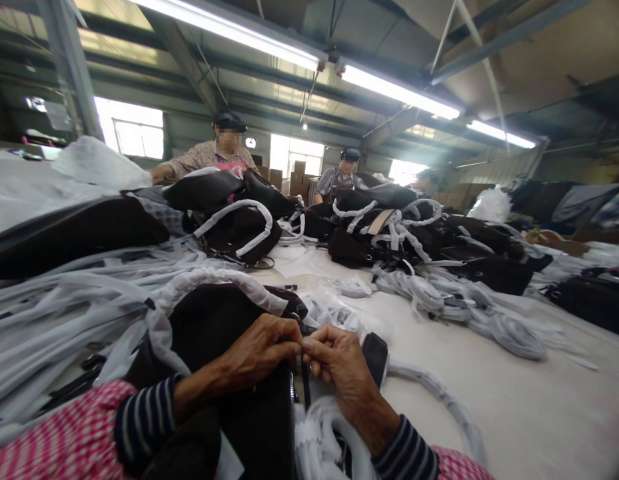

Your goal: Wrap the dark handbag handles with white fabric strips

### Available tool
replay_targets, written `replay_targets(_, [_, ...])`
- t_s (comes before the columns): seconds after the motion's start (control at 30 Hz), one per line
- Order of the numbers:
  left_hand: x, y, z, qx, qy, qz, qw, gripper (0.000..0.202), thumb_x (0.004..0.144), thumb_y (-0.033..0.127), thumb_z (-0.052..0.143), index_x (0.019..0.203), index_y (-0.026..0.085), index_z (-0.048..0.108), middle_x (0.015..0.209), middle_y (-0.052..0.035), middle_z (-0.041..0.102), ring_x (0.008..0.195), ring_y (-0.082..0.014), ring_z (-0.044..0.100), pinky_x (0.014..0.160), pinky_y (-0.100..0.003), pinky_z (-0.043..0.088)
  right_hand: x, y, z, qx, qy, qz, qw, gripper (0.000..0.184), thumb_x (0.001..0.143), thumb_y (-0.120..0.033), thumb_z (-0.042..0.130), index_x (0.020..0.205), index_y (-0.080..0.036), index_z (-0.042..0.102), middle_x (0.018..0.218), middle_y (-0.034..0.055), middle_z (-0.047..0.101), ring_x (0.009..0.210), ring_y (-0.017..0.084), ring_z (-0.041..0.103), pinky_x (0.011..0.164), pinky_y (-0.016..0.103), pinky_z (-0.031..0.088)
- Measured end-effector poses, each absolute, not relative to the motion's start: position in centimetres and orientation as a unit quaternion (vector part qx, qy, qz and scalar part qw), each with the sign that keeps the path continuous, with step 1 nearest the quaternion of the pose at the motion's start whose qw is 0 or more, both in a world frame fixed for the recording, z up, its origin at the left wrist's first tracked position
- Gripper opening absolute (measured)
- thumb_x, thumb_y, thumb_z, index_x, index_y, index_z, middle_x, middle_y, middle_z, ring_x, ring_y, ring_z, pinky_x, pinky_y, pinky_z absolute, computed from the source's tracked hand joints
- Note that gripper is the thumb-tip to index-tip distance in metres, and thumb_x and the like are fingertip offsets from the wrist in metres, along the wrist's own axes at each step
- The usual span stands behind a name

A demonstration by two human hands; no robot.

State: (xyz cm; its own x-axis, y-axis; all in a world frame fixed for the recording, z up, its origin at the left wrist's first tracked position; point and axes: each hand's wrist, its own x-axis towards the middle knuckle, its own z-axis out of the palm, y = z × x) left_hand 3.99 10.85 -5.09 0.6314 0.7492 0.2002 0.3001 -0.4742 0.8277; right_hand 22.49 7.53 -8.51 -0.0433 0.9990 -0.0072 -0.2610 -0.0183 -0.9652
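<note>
A dark brown handbag (214,320) lies in front of me, its handle wrapped in white paper (199,280). My left hand (262,350) rests on the bag with fingers curled and pinching at a thin dark strap (305,383) near the bag's top edge. My right hand (342,363) meets it from the right, fingers pinched on the same strap. A second wrapped handle (439,400) curves away to the right of my right wrist.
Heaps of dark bags with white-wrapped handles (389,227) cover the middle of the white table (514,413). Loose white strips (54,307) pile at the left. Two people (214,157) work at the far side; a third sits further back.
</note>
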Motion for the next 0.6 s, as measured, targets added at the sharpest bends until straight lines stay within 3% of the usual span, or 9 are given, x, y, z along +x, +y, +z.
replay_targets(0.13, [4.1,11.2,-5.5,0.745,0.287,0.300,0.522,0.023,0.085,0.034,0.069,0.078,0.013,0.073,0.078,-0.0057,0.076,0.073,-0.0190,0.066,0.069,-0.027,0.048,22.4,7.5,-8.6,-0.380,-0.406,0.633,0.539,0.043,0.059,-0.042,0.095,0.066,-0.014,0.064,0.059,0.0013,0.066,0.042,0.004,0.047,0.039,0.016,0.023])
replay_targets(0.2, [4.2,11.4,-5.7,0.743,0.285,0.296,0.528,0.023,0.086,0.034,0.069,0.080,0.013,0.073,0.078,-0.0057,0.076,0.073,-0.0185,0.066,0.070,-0.027,0.048,22.3,7.5,-8.8,-0.374,-0.398,0.637,0.545,0.045,0.059,-0.044,0.095,0.066,-0.014,0.063,0.060,0.0008,0.066,0.043,0.003,0.046,0.039,0.016,0.023])
replay_targets(0.33, [3.8,11.5,-4.6,0.822,0.301,0.251,0.413,0.023,0.094,0.034,0.064,0.088,0.014,0.074,0.081,-0.0032,0.074,0.076,-0.0174,0.063,0.071,-0.026,0.045,22.7,7.8,-8.6,-0.397,-0.434,0.597,0.546,0.043,0.062,-0.047,0.092,0.068,-0.016,0.062,0.059,-0.0003,0.064,0.043,0.005,0.044,0.040,0.018,0.023])
replay_targets(0.43, [3.2,10.5,-1.9,0.882,0.304,0.208,0.295,0.021,0.098,0.032,0.060,0.108,0.018,0.073,0.099,-0.0032,0.074,0.091,-0.0205,0.065,0.085,-0.029,0.046,24.3,6.8,-7.3,-0.435,-0.508,0.525,0.526,0.033,0.072,-0.044,0.084,0.074,-0.017,0.066,0.062,-0.0001,0.065,0.048,0.009,0.048,0.044,0.022,0.029])
replay_targets(0.53, [2.9,8.6,0.8,0.927,0.290,0.137,0.193,0.022,0.096,0.018,0.059,0.113,0.022,0.072,0.114,-0.0039,0.072,0.107,-0.0252,0.064,0.100,-0.035,0.043,27.0,3.6,-5.5,-0.466,-0.621,0.396,0.490,0.017,0.083,-0.036,0.077,0.084,-0.020,0.073,0.073,0.0004,0.067,0.067,0.015,0.057,0.058,0.026,0.040])
replay_targets(0.6, [2.8,7.2,1.5,0.954,0.239,0.052,0.175,0.032,0.090,0.004,0.056,0.109,0.024,0.072,0.116,-0.0030,0.073,0.112,-0.0256,0.063,0.102,-0.034,0.042,28.6,0.6,-4.6,-0.456,-0.704,0.350,0.416,0.011,0.085,-0.034,0.078,0.089,-0.024,0.075,0.092,0.0015,0.070,0.084,0.018,0.062,0.070,0.029,0.045])
